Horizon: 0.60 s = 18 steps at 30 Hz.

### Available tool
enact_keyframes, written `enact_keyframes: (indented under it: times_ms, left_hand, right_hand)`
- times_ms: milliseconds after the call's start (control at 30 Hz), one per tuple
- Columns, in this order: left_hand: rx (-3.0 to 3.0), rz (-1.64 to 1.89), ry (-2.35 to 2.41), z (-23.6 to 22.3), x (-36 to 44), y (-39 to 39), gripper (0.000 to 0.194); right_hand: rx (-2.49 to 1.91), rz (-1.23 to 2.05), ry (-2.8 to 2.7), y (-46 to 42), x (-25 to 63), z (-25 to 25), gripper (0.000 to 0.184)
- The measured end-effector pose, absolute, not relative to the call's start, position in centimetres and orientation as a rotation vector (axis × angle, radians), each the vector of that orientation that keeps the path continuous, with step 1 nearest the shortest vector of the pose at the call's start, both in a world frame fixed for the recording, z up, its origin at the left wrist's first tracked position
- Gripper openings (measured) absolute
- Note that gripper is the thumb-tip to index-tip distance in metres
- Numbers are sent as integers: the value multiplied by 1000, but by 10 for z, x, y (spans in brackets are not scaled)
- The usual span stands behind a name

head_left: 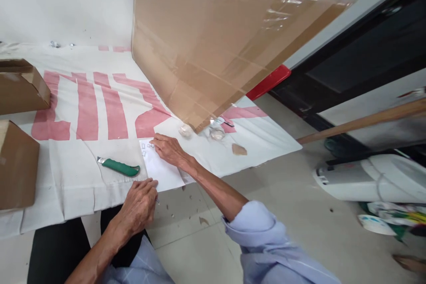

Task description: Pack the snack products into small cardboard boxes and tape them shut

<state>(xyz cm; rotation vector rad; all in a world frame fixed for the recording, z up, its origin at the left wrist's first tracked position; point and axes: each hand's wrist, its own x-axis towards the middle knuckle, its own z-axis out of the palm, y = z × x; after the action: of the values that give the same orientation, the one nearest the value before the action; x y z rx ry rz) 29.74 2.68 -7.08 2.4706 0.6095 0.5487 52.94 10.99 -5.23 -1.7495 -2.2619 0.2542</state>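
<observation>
A white sheet of paper (163,175) lies at the table's front edge, with several small outlined boxes near its top left corner. My right hand (168,150) rests over the top of the sheet, its fingers bent and pressed together beside those boxes; whatever they grip is hidden. At the sheet's lower left corner, my left hand (141,199) is curled at the table edge, fingertips touching the paper. A thin bluish tip shows below its fingers, too small to name. A green utility knife (120,167) lies left of the paper, its blade end pointing left.
A large cardboard sheet (206,44) stands tilted on the cloth-covered table (80,155). Crumpled clear tape (217,133) and a brown scrap (239,149) lie to the right. Two cardboard boxes (16,166) sit at left. A white bucket (372,177) is on the floor.
</observation>
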Motion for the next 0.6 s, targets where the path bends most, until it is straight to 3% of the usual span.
enact_keyframes:
  times_ms: [267, 500, 600]
  left_hand:
    - [2359, 561, 669, -69, 294, 32, 17]
    - [2139, 699, 722, -64, 291, 35, 14]
    - [2004, 773, 741, -58, 289, 36, 12]
  right_hand:
    - [-1300, 1003, -1370, 66, 532, -49, 34]
    - [-1202, 1076, -1275, 39, 511, -20, 34]
    - [-1186, 1098, -1232, 35, 505, -12, 43]
